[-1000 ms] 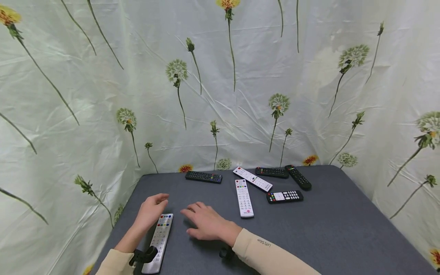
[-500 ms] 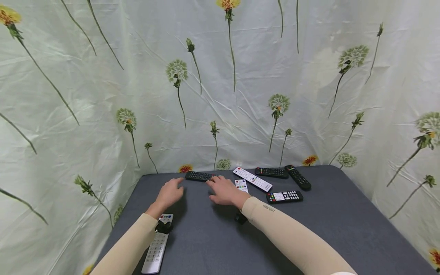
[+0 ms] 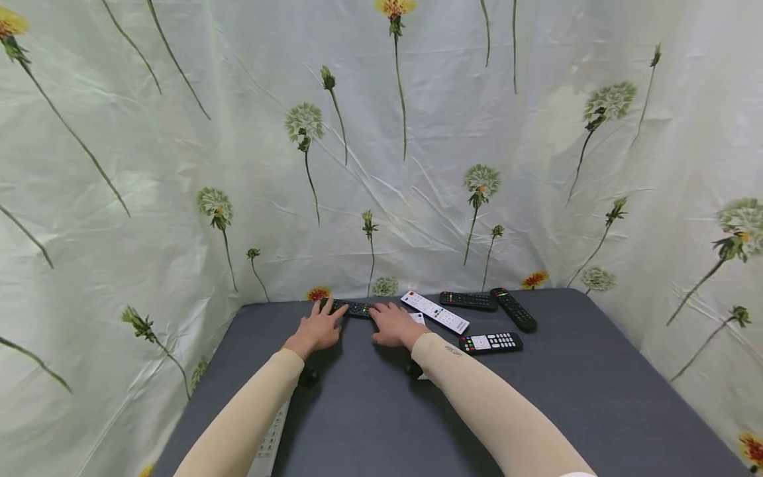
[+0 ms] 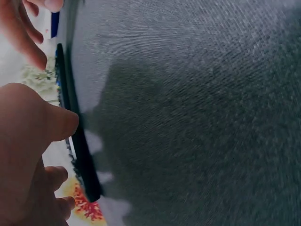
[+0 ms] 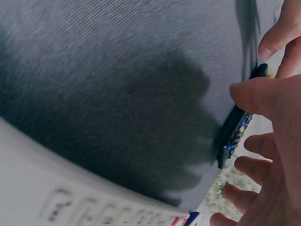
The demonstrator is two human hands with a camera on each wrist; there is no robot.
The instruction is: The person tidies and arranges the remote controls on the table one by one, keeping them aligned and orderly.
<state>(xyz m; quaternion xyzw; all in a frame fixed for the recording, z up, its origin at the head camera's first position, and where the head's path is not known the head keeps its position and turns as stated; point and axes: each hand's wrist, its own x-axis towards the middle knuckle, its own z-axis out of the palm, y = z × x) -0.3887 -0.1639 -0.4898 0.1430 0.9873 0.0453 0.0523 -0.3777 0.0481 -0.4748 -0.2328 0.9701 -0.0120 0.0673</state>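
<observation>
A black remote control (image 3: 359,309) lies at the table's back edge, in front of the curtain. My left hand (image 3: 318,329) reaches over its left end with spread fingers. In the left wrist view the thumb (image 4: 63,123) overlaps the long near side of the remote (image 4: 84,162); firm contact cannot be made out. My right hand (image 3: 393,324) is at the remote's right end, fingers extended. The right wrist view has that thumb (image 5: 251,96) beside the remote (image 5: 235,127), the other fingers apart. Below my right wrist a white remote (image 3: 419,318) is mostly hidden.
A silver-white remote (image 3: 269,444) lies at the front left, partly under my left sleeve. To the right are another white remote (image 3: 435,313), a black one (image 3: 468,301), a slanted black one (image 3: 514,310) and one with white buttons (image 3: 491,342). A floral curtain (image 3: 256,165) hangs behind.
Both hands have moved forward from the front left of the table to the black remote at the back edge. The remotes appear to lie where they were.
</observation>
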